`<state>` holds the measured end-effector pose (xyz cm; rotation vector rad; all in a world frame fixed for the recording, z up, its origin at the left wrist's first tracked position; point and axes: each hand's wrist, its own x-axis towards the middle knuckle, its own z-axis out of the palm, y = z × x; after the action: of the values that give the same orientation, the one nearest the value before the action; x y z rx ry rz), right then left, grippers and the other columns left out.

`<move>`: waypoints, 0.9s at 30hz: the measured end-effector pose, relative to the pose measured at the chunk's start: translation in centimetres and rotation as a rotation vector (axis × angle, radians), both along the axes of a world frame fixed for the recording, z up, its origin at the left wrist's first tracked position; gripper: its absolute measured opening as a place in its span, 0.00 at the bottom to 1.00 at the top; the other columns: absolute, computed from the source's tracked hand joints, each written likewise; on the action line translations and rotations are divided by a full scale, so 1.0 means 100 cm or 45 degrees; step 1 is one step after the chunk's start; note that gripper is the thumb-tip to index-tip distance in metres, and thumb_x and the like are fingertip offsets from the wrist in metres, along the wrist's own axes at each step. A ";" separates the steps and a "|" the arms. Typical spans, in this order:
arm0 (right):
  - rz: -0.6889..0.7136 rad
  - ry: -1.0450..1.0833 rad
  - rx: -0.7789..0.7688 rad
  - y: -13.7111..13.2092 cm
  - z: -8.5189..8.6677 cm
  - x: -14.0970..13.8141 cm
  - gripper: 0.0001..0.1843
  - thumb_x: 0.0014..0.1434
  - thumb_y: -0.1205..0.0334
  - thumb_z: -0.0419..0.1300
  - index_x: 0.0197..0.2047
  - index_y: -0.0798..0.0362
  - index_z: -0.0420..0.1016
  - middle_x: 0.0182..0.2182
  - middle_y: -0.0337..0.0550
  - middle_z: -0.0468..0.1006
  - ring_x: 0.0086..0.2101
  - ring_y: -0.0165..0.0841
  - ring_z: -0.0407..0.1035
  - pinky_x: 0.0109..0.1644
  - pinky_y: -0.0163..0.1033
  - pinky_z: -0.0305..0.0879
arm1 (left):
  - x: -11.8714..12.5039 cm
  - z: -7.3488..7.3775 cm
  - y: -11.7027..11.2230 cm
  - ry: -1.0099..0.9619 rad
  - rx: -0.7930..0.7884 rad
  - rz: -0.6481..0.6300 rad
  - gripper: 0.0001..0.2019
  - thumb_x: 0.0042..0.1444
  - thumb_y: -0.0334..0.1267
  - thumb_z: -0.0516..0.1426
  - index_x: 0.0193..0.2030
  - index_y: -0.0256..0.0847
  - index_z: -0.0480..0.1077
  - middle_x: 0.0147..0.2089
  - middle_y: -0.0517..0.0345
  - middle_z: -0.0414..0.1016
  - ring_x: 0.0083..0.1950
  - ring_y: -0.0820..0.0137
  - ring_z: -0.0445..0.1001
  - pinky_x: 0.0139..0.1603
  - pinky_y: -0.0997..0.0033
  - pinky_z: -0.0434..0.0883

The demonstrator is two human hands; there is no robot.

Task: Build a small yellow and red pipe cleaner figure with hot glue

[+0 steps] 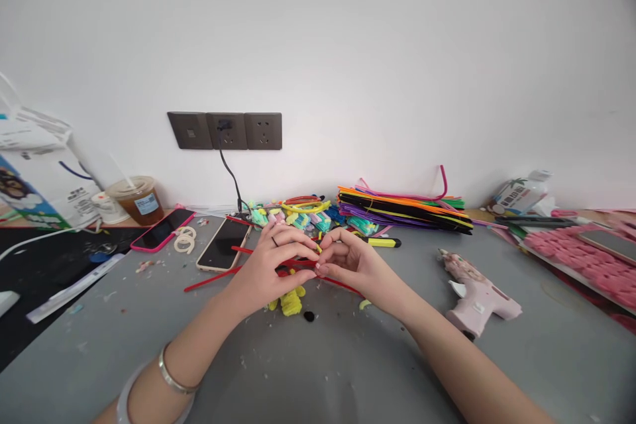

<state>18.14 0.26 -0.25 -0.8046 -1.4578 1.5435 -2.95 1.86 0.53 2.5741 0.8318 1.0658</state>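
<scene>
Fingertips of my left hand (275,258) and my right hand (355,266) meet over the mat, both pinched on a red pipe cleaner (211,279). Its ends stick out on either side; the middle is partly hidden by my fingers. A second red length (241,250) pokes out behind my left hand. Just below my fingers lies a yellow fuzzy piece (291,303), partly covered by the left hand. Next to it is a small black oval (309,316). Behind my right hand lies a yellow cutter (383,242).
Bundled coloured pipe cleaners (405,209) lie along the wall beside pastel fuzzy pieces (298,217). A pink glue gun (477,301) rests right. Left are a phone (224,245), a pink-cased phone (163,230) and a drink cup (139,202). A cable (229,172) hangs from the socket.
</scene>
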 end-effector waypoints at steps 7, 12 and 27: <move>0.051 -0.026 0.075 -0.003 0.000 0.000 0.18 0.58 0.54 0.69 0.42 0.49 0.64 0.32 0.37 0.78 0.33 0.30 0.72 0.40 0.37 0.68 | 0.003 0.000 -0.001 -0.078 0.018 -0.042 0.05 0.60 0.31 0.60 0.34 0.44 0.75 0.47 0.57 0.77 0.52 0.66 0.75 0.67 0.55 0.58; -0.056 -0.009 0.179 -0.003 0.005 0.000 0.14 0.60 0.51 0.66 0.40 0.50 0.67 0.34 0.39 0.76 0.35 0.31 0.71 0.43 0.39 0.69 | 0.002 0.001 -0.003 -0.143 -0.046 -0.002 0.06 0.60 0.30 0.59 0.35 0.44 0.74 0.50 0.56 0.76 0.54 0.66 0.74 0.64 0.58 0.63; -0.210 -0.266 0.575 -0.013 0.007 -0.007 0.07 0.62 0.60 0.64 0.33 0.51 0.72 0.30 0.39 0.72 0.33 0.33 0.64 0.37 0.38 0.60 | 0.006 0.004 -0.013 -0.283 -0.188 -0.014 0.05 0.57 0.29 0.61 0.32 0.43 0.72 0.53 0.53 0.74 0.56 0.63 0.74 0.71 0.52 0.57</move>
<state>17.42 -1.04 0.40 -0.8025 -1.7582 0.9747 -2.33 0.55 0.95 2.2865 0.8069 1.2118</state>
